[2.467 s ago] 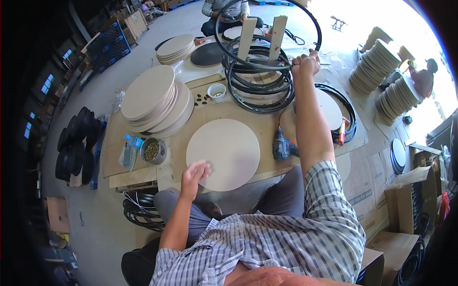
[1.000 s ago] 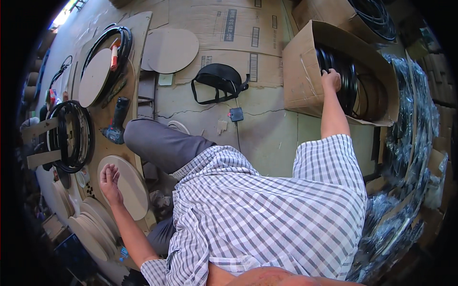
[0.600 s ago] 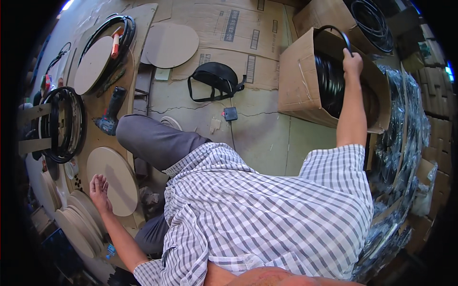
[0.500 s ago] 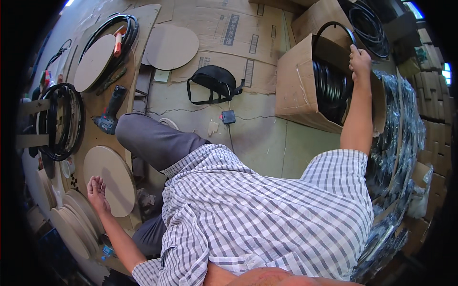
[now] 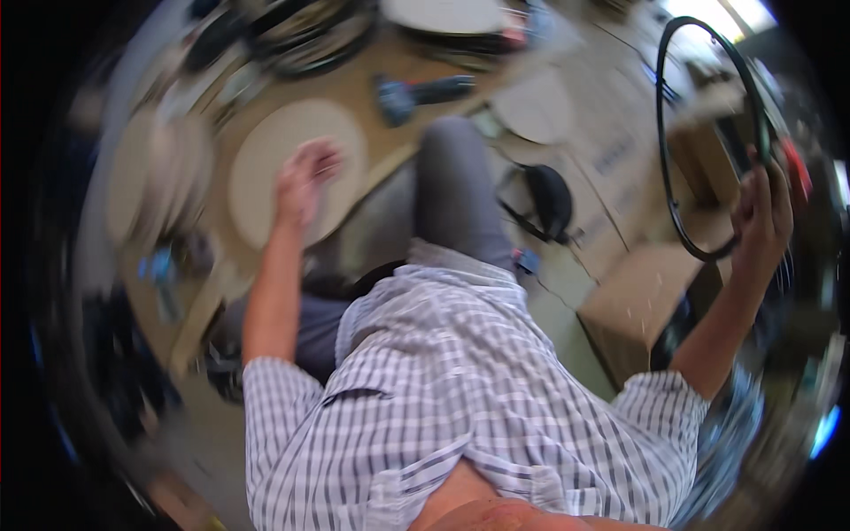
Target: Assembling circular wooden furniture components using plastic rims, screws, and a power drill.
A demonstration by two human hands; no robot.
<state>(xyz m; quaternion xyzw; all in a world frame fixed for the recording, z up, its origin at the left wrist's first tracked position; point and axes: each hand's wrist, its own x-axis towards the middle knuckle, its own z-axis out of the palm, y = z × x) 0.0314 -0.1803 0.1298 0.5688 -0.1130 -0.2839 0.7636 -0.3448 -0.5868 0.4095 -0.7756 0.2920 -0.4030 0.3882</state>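
Note:
My right hand [image 5: 763, 208] is closed round the lower edge of a thin black ring [image 5: 662, 115], a hoop of tubing or edging lifted at the far right. The ring stands nearly upright, above and beyond an open cardboard box [image 5: 633, 296]. My left hand [image 5: 308, 177] is over a round tan board [image 5: 266, 164] on the workbench, its fingers loosely bent and slightly blurred, with nothing seen in them. Whether it touches the board I cannot tell. Close by to the left, several more round boards [image 5: 164, 177] stand stacked on edge.
A cordless drill [image 5: 425, 96] lies on the bench, with black coiled rings [image 5: 310, 40] behind it. On the floor are a black pouch with a strap [image 5: 547, 202], flattened cardboard [image 5: 611, 164], another round board [image 5: 536, 106] and a small box on a cord [image 5: 527, 260]. Clear plastic wrap [image 5: 730, 425] lies at right.
My right hand has lifted the black ring up out of the cardboard box. The whole view has swung toward the bench, and my left hand has come over the round board.

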